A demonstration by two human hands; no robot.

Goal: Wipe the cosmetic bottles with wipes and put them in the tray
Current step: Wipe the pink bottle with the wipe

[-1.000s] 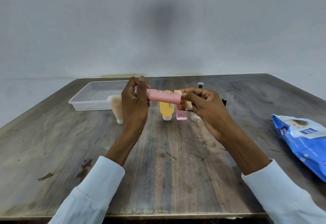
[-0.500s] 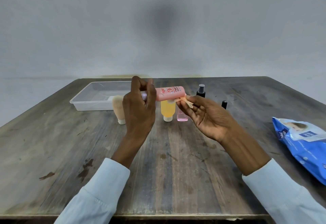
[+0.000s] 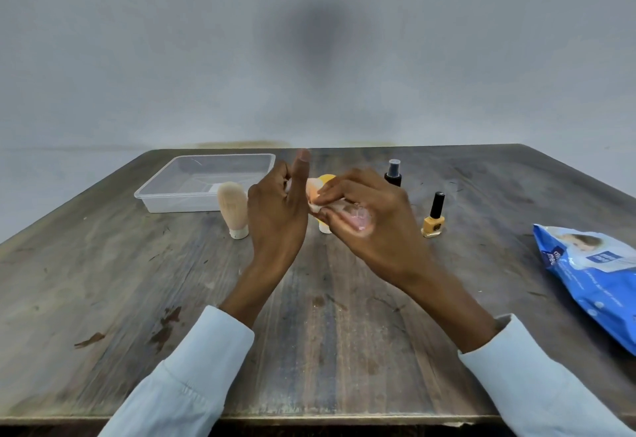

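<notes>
Pink plastic shows between the two hands: the pink tube (image 3: 314, 188) is held above the desk (image 3: 309, 333), mostly hidden. The left hand (image 3: 277, 211) pinches one end with its thumb raised, so its grip is closed on the tube. The right hand (image 3: 370, 219) presses a small wipe (image 3: 316, 207) against the other end; its fingers are blurred, and it seems closed on the wipe.

Risks, as I judge them: the tube is gripped at one end only, so a firm stroke of the wipe could twist it loose and drop it onto the bottles standing just below the hands. The beige bottle (image 3: 234, 209) and the yellow bottle (image 3: 325, 226) stand upside down on narrow caps, and the nail polish (image 3: 434, 218) is slim; a knock could topple any of them. The black spray bottle (image 3: 393, 172) stands beyond the right hand.

Left of the tube and further back, the clear tray (image 3: 161, 200) holds no bottles; I cannot make out what the pale patch on its floor is. Far right of the tube lies the blue wipes pack (image 3: 592, 274); whether its flap is open I cannot tell.
</notes>
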